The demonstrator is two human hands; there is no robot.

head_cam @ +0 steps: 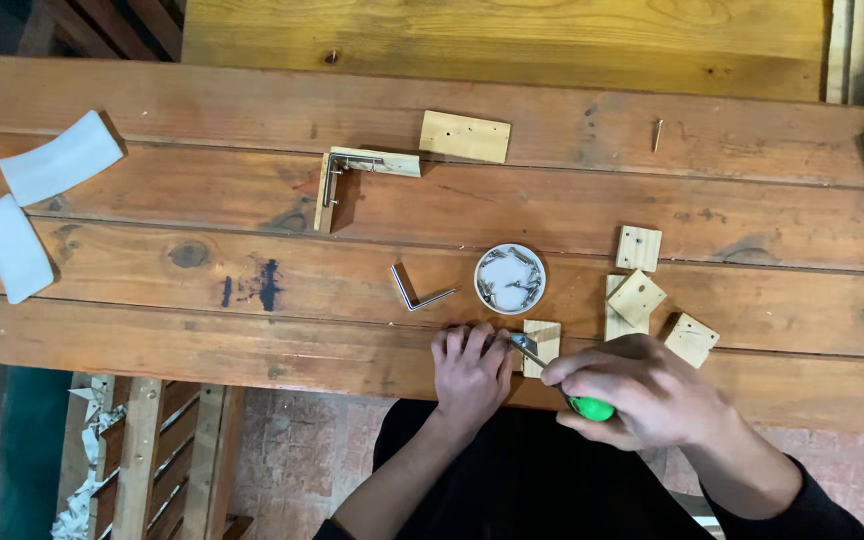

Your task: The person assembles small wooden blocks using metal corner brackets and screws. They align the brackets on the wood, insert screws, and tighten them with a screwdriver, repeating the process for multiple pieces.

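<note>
Clearly a slip risk: right hand (642, 395) clenches a green-handled screwdriver (589, 407), left hand (470, 372) pins a small wood block (542, 345)
Its tip could skid off toward the left fingers just beside it, or nudge the screw dish (510, 279) just beyond

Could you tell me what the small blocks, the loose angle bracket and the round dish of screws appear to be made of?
Small blocks: pale unfinished softwood by the look, with visible grain and drilled holes. Loose angle bracket: metal, thin, grey and shiny. Round dish: white and smooth, plastic or ceramic, too small to tell; the screws inside glint like steel.
</note>
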